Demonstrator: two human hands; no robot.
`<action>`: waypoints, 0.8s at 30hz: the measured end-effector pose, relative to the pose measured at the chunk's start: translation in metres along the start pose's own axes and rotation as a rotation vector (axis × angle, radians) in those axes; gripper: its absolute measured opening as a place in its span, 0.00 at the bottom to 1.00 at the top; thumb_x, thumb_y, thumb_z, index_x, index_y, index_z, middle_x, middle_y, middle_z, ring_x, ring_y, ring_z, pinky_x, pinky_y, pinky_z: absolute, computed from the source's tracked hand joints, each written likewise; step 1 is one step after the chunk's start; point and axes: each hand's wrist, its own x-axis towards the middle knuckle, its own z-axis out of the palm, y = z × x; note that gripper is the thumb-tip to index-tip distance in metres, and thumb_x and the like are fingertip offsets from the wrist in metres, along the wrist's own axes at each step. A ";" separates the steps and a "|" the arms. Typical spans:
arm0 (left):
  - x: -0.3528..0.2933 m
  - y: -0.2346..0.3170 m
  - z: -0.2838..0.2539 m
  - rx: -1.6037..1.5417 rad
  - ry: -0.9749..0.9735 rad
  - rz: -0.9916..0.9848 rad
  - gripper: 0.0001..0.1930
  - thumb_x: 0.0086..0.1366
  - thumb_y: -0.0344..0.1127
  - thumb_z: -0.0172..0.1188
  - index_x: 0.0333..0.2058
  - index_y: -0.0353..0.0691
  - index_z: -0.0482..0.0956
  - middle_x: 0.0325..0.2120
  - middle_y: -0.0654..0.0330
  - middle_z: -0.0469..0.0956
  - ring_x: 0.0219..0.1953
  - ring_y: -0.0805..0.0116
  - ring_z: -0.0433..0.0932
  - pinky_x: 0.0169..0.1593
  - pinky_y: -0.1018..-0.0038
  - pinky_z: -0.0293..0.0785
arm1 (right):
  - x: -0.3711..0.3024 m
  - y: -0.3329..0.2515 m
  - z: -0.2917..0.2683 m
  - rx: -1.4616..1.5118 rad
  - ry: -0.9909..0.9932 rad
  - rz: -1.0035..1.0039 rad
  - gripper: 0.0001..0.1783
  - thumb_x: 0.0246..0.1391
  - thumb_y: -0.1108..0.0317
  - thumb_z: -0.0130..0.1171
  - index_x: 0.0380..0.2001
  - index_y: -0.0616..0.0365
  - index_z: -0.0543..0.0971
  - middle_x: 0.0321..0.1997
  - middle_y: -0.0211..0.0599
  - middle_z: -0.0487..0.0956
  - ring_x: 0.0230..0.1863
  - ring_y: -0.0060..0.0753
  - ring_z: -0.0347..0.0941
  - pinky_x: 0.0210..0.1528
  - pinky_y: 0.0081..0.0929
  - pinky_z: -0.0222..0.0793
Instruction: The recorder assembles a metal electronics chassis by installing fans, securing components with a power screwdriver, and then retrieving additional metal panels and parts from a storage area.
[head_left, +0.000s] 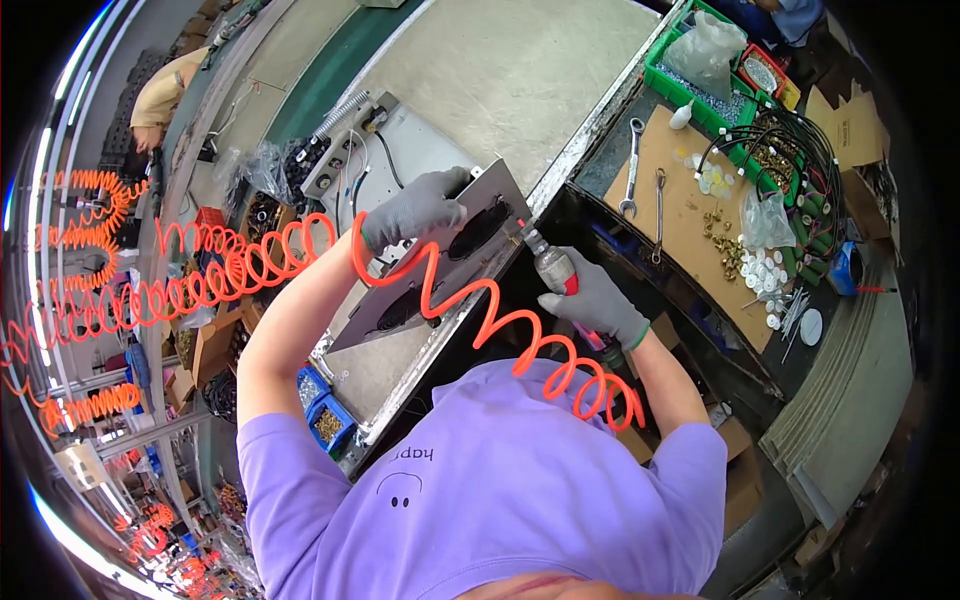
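My gloved left hand (pixel 415 208) is closed on the upper edge of a flat grey metal panel (pixel 462 270). The panel stands tilted at the bench's edge and has two round black parts in it. In my gloved right hand (pixel 598 300) is an air screwdriver (pixel 552 266) with a silver head and a red body. Its tip points at the panel's right edge; whether they touch, I cannot tell. An orange coiled air hose (pixel 490 318) loops in front of the panel and over my left forearm. Behind the left hand lies a pale metal housing (pixel 425 150) with wires and a spring.
At right, a side table holds two wrenches (pixel 633 165), brass fittings (pixel 722 240), white discs (pixel 765 275), black cables (pixel 770 145) and green bins (pixel 690 85). Blue bins (pixel 325 420) of small parts sit near my left elbow. A dark gap separates bench (pixel 500 70) and side table.
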 end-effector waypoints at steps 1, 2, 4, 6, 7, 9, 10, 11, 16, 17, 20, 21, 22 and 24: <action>0.001 -0.003 0.000 0.001 0.004 0.001 0.31 0.45 0.34 0.52 0.52 0.31 0.66 0.32 0.54 0.76 0.32 0.70 0.73 0.38 0.76 0.70 | 0.001 0.000 0.000 -0.002 -0.001 -0.003 0.36 0.35 0.57 0.63 0.50 0.58 0.65 0.37 0.46 0.75 0.38 0.41 0.73 0.44 0.31 0.66; 0.002 -0.006 0.000 0.001 0.009 0.024 0.32 0.45 0.35 0.52 0.52 0.31 0.66 0.32 0.54 0.76 0.32 0.70 0.73 0.38 0.76 0.70 | 0.001 0.001 0.002 -0.006 0.002 -0.023 0.36 0.35 0.57 0.63 0.50 0.58 0.65 0.37 0.46 0.75 0.38 0.42 0.73 0.44 0.32 0.67; 0.002 -0.004 0.001 0.000 0.015 0.048 0.32 0.45 0.35 0.52 0.52 0.31 0.66 0.32 0.53 0.76 0.32 0.70 0.73 0.38 0.76 0.70 | 0.002 0.004 0.004 -0.010 0.004 -0.044 0.36 0.36 0.56 0.63 0.50 0.58 0.65 0.38 0.47 0.75 0.38 0.43 0.73 0.44 0.32 0.67; -0.001 0.003 0.001 0.017 0.011 -0.009 0.32 0.44 0.35 0.52 0.52 0.30 0.65 0.32 0.53 0.76 0.32 0.70 0.73 0.38 0.76 0.70 | 0.002 0.005 0.005 -0.006 0.023 -0.058 0.37 0.35 0.56 0.63 0.50 0.58 0.65 0.37 0.47 0.75 0.38 0.42 0.73 0.44 0.32 0.67; -0.001 0.004 0.001 0.018 0.013 -0.008 0.32 0.44 0.35 0.52 0.52 0.30 0.65 0.32 0.53 0.76 0.32 0.70 0.73 0.38 0.76 0.70 | 0.002 0.005 0.005 -0.007 0.023 -0.060 0.37 0.35 0.56 0.63 0.50 0.58 0.65 0.37 0.47 0.75 0.38 0.42 0.73 0.44 0.32 0.67; -0.002 0.005 0.002 0.013 0.015 0.003 0.32 0.44 0.35 0.52 0.52 0.30 0.66 0.32 0.53 0.76 0.32 0.70 0.74 0.38 0.76 0.70 | 0.002 0.004 0.004 0.001 0.020 -0.047 0.37 0.35 0.56 0.63 0.50 0.58 0.65 0.37 0.46 0.75 0.38 0.41 0.73 0.44 0.31 0.67; -0.002 0.003 0.001 0.013 0.017 0.004 0.32 0.44 0.35 0.52 0.52 0.30 0.66 0.32 0.53 0.76 0.32 0.70 0.74 0.38 0.76 0.70 | 0.002 0.004 0.004 -0.001 0.021 -0.048 0.37 0.35 0.56 0.63 0.50 0.58 0.65 0.37 0.46 0.75 0.38 0.41 0.73 0.44 0.31 0.67; -0.001 0.000 0.001 0.028 0.022 0.007 0.32 0.44 0.35 0.52 0.51 0.30 0.66 0.31 0.53 0.76 0.32 0.70 0.74 0.37 0.76 0.70 | 0.002 0.005 0.005 0.021 0.018 -0.053 0.36 0.36 0.57 0.63 0.50 0.58 0.65 0.37 0.45 0.75 0.38 0.39 0.73 0.44 0.31 0.67; 0.001 -0.004 0.002 0.034 0.037 0.016 0.31 0.44 0.37 0.52 0.50 0.30 0.67 0.29 0.54 0.76 0.30 0.69 0.74 0.36 0.75 0.70 | 0.003 0.007 0.007 0.048 0.024 -0.080 0.35 0.36 0.57 0.63 0.50 0.58 0.66 0.36 0.42 0.74 0.37 0.35 0.71 0.44 0.30 0.66; 0.000 -0.001 0.002 0.043 0.028 0.020 0.29 0.43 0.34 0.52 0.48 0.29 0.67 0.30 0.54 0.75 0.32 0.70 0.72 0.38 0.74 0.69 | 0.003 0.007 0.007 0.060 0.021 -0.078 0.35 0.36 0.57 0.63 0.49 0.58 0.66 0.36 0.42 0.74 0.37 0.34 0.71 0.43 0.29 0.66; 0.001 -0.002 0.001 0.049 0.025 0.014 0.29 0.43 0.35 0.52 0.48 0.29 0.67 0.29 0.54 0.75 0.32 0.69 0.72 0.37 0.74 0.69 | 0.002 0.006 0.007 0.083 0.022 -0.079 0.33 0.36 0.60 0.64 0.48 0.58 0.67 0.34 0.37 0.72 0.35 0.29 0.68 0.41 0.27 0.65; 0.002 -0.004 0.001 0.047 0.024 0.006 0.31 0.45 0.38 0.52 0.50 0.30 0.67 0.27 0.54 0.76 0.29 0.69 0.74 0.34 0.74 0.71 | 0.002 0.006 0.007 0.097 0.031 -0.076 0.31 0.36 0.62 0.63 0.47 0.58 0.67 0.32 0.32 0.71 0.33 0.24 0.65 0.39 0.25 0.64; 0.002 -0.004 0.001 0.047 0.029 0.005 0.31 0.45 0.38 0.52 0.50 0.30 0.67 0.27 0.54 0.76 0.29 0.69 0.74 0.34 0.74 0.71 | 0.002 0.005 0.007 0.095 0.027 -0.080 0.31 0.36 0.62 0.63 0.47 0.58 0.67 0.32 0.32 0.71 0.33 0.24 0.65 0.39 0.25 0.64; 0.002 -0.003 0.001 0.060 0.028 0.013 0.31 0.45 0.37 0.52 0.51 0.29 0.66 0.27 0.54 0.77 0.29 0.68 0.75 0.35 0.74 0.71 | 0.000 0.004 0.007 0.104 0.026 -0.057 0.31 0.36 0.62 0.63 0.47 0.58 0.67 0.32 0.32 0.71 0.32 0.24 0.65 0.39 0.25 0.65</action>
